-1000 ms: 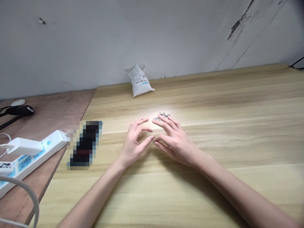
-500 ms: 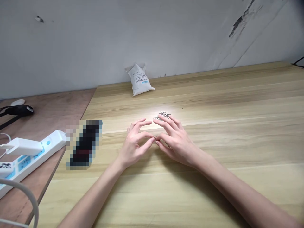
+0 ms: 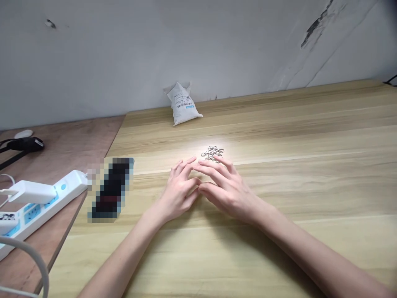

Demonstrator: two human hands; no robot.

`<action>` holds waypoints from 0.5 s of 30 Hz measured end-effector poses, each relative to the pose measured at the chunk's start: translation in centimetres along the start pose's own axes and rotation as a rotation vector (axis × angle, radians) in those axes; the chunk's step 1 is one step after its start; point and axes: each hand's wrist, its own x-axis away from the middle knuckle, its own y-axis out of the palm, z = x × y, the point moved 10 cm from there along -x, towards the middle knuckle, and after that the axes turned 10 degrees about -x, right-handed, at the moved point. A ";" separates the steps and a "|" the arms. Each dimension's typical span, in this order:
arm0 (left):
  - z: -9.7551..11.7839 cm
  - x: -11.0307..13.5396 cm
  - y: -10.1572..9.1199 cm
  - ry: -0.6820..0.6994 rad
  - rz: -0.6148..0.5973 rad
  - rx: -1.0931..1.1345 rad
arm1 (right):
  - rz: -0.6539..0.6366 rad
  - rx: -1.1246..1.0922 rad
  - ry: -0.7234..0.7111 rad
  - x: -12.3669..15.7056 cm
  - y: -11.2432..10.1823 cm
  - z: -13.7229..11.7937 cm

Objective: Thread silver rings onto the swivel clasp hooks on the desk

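My left hand (image 3: 177, 190) and my right hand (image 3: 228, 188) rest close together on the light wooden table (image 3: 279, 174). Their thumbs and forefingers meet in a pinch at the middle. Whatever is pinched there is hidden by the fingers. The other fingers of my right hand stretch forward over the left fingertips. Just beyond the fingertips, in a bright patch of light, lies a small heap of silver metal rings and clasps (image 3: 212, 152).
A small white labelled bag (image 3: 182, 108) leans by the wall at the table's back edge. To the left is a blurred dark object (image 3: 110, 188). On the brown side table sit a white power strip (image 3: 40, 203) with plugs and cables and a black device (image 3: 25, 144).
Both hands have drawn nearer to me and closed together. The small metal piece seen between the fingertips before is now covered, and the heap of rings is fully uncovered.
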 end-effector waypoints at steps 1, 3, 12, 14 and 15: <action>-0.3 0.0 -0.2 -0.002 0.000 -0.005 | 0.017 -0.017 0.017 0.0 -0.1 0.4; -1.7 0.1 -0.9 -0.047 0.007 -0.016 | 0.035 -0.041 0.084 0.3 -0.4 2.0; -10.6 2.2 -2.5 -0.281 -0.027 -0.134 | 0.077 0.130 0.411 2.2 -2.8 9.1; -10.6 2.3 -2.2 -0.276 -0.034 -0.111 | -0.055 0.082 0.436 2.3 -2.5 8.9; -10.4 2.3 -2.1 -0.275 -0.033 -0.098 | -0.128 0.043 0.462 2.5 -2.2 8.8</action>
